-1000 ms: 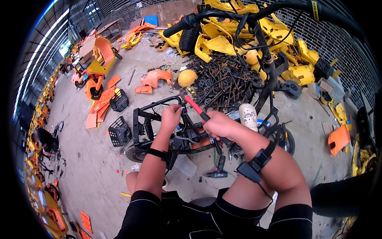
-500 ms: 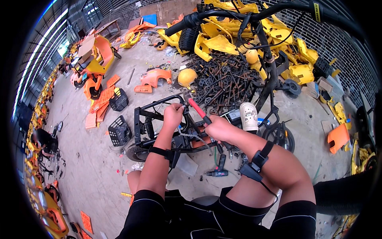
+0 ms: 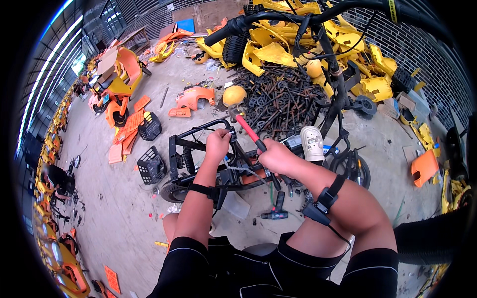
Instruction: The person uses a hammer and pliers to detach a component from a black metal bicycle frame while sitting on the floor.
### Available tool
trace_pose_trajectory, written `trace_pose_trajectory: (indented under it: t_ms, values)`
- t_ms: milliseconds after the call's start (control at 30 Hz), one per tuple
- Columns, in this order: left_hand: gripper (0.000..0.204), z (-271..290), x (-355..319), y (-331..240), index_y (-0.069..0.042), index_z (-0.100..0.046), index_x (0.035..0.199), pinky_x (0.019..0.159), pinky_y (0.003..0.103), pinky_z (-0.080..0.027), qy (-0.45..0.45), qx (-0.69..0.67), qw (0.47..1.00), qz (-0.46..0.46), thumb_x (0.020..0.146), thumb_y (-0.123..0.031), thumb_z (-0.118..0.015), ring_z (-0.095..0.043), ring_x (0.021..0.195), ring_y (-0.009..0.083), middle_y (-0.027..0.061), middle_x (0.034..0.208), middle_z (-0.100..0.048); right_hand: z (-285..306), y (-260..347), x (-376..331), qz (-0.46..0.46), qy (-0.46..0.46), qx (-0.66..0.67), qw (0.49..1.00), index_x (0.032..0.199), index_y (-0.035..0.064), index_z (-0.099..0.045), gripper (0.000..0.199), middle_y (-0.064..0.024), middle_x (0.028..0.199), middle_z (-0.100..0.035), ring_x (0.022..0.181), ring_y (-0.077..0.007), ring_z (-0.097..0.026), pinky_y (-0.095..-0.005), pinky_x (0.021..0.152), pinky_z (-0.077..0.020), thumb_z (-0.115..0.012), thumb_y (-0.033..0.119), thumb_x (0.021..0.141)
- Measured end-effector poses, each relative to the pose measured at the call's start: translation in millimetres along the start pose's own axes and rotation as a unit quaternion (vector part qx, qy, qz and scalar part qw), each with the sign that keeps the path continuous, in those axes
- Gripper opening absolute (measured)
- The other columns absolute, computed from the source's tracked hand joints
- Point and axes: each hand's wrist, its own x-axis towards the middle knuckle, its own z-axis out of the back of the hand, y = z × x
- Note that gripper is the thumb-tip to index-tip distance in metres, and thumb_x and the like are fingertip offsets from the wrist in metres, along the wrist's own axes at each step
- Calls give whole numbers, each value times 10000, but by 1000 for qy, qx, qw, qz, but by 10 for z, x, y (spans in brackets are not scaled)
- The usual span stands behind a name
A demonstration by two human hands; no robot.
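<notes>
My right hand [image 3: 275, 156] is closed round the handle of a hammer [image 3: 247, 127] with a red and black grip. Its head is raised just beyond the fingertips of my left hand [image 3: 217, 144]. Those fingers are pinched at a tube of the black scooter frame [image 3: 174, 158], on something small and light-coloured that I cannot make out. The stripped frame lies across in front of me, its rear wheel [image 3: 174, 192] at left and its handlebar [image 3: 318, 19] reaching up to the right. My foot in a white clog [image 3: 312, 144] rests against the frame.
A cordless drill [image 3: 277, 208] lies on the floor near my knees. Beyond the frame is a heap of dark metal parts [image 3: 278, 99], with yellow plastic panels [image 3: 276, 54] behind. Black baskets [image 3: 151, 165] lie left. A person [image 3: 59, 179] sits far left, and a yellow-orange scooter [image 3: 121, 74] stands farther back.
The hammer's head has risen slightly above my left hand. Both hands keep their hold, and the view has shifted a little.
</notes>
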Motion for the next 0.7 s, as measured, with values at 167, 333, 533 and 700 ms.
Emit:
trace_pose_trajectory:
  t_ms: [167, 333, 533, 700]
  values:
    - [234, -27, 28, 81, 28, -724, 1033, 721, 330, -538, -5, 6, 1000, -10, 893, -157, -702, -712, 777, 214, 165, 867, -739, 4, -38, 22, 4, 23, -55, 998, 968, -17, -503, 116, -121, 632, -557, 436, -240, -559, -404, 383, -395, -500, 80, 905]
    - [231, -20, -4, 29, 29, -725, 1028, 721, 331, -539, -13, 14, 1000, -12, 886, -152, -701, -713, 777, 223, 171, 867, -738, -12, -86, 48, 3, 4, -107, 994, 971, -18, -515, 134, -131, 634, -572, 448, -256, -577, -405, 411, -430, -508, 107, 923]
    - [214, -14, 13, 88, 31, -726, 1020, 721, 330, -539, -2, -1, 1000, -15, 892, -139, -697, -707, 775, 206, 155, 866, -741, -50, -17, 14, 5, -6, -94, 996, 960, -21, -551, 169, -196, 712, -638, 514, -299, -632, -430, 474, -485, -529, 140, 914]
    - [223, -17, 7, 36, 35, -726, 1023, 724, 329, -539, 4, -20, 1000, 4, 889, -141, -699, -706, 773, 209, 157, 855, -738, -77, -130, 114, 71, -39, -146, 986, 943, -31, -567, 186, -218, 750, -652, 540, -330, -649, -449, 488, -494, -532, 150, 917]
